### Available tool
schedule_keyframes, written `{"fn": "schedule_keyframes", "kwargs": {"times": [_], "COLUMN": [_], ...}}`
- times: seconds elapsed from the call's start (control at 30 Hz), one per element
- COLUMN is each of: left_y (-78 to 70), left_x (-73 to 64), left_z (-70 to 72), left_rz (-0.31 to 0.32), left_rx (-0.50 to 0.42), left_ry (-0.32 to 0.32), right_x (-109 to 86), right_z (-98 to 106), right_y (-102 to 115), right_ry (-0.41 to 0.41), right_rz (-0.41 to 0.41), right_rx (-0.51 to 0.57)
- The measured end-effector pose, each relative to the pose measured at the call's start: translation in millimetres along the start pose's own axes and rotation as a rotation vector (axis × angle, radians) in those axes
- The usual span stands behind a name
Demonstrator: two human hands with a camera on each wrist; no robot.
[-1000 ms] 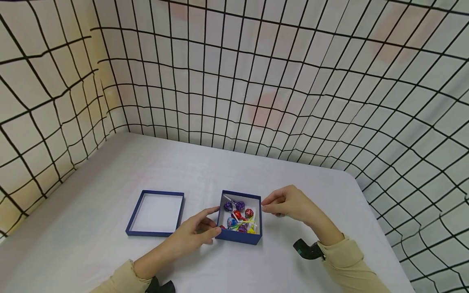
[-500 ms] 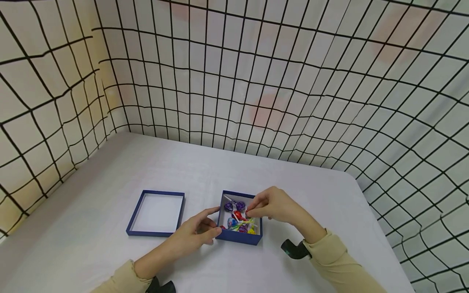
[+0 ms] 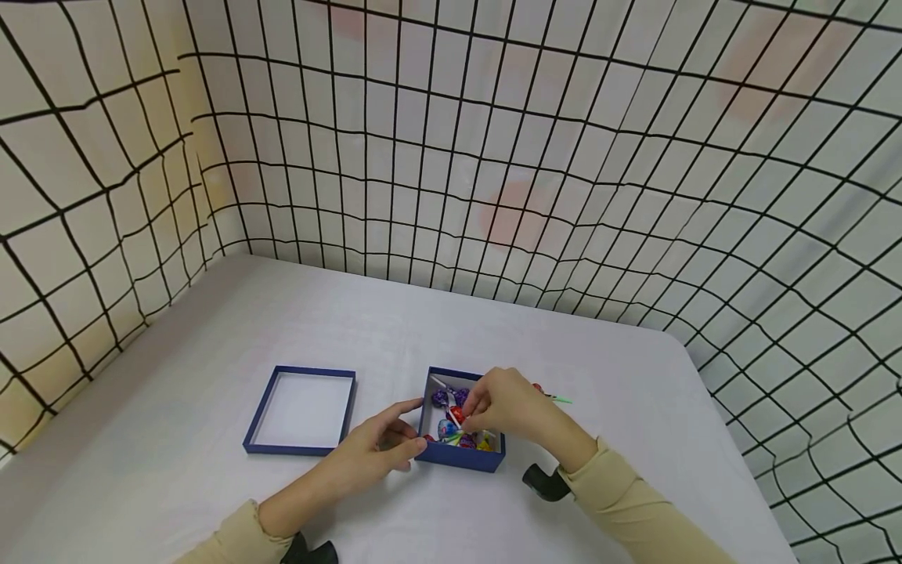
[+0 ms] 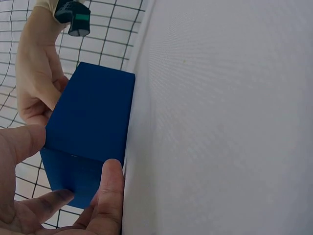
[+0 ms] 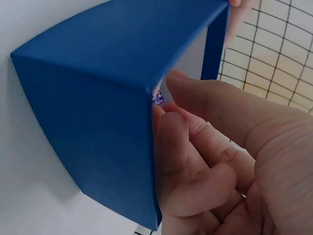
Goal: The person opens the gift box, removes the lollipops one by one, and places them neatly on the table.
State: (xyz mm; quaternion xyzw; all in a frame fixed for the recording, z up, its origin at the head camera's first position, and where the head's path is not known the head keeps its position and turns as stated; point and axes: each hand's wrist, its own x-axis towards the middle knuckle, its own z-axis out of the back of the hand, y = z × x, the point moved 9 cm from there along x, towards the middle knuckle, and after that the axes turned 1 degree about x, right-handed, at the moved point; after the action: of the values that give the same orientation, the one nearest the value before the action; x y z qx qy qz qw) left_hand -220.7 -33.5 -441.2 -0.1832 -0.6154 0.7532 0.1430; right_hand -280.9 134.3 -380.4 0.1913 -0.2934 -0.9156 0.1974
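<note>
My left hand rests its spread thumb and fingers against the outside of the left wall of a blue box. In the left wrist view the fingertips touch the box's side. Inside lie several wrapped lollipops, among them a red lollipop, a purple lollipop and a blue one. My right hand reaches over the right wall, its thumb and forefinger apart above the candy. Between them a purple wrapper shows in the right wrist view. The hand hides part of the contents.
A matching blue-rimmed lid lies inside up to the left on the white-covered table. Behind my right hand, a red lollipop with a green stick lies on the table. Black netting encloses the back and sides.
My right hand has moved left from beside the box to over its contents. The lollipop on the table has come into view behind it. The left hand and box stay in place.
</note>
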Motion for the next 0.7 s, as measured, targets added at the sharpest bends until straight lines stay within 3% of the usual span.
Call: {"fn": "schedule_keyframes", "kwargs": {"times": [0.7], "left_y": [0.5], "left_x": [0.3], "left_z": [1.6], "left_rz": [0.01], "left_rx": [0.035], "left_ry": [0.003], "right_x": [1.4], "right_z": [-12], "right_y": [2], "right_ry": [-0.035], "right_rz": [0.01], "right_rx": [-0.066]}}
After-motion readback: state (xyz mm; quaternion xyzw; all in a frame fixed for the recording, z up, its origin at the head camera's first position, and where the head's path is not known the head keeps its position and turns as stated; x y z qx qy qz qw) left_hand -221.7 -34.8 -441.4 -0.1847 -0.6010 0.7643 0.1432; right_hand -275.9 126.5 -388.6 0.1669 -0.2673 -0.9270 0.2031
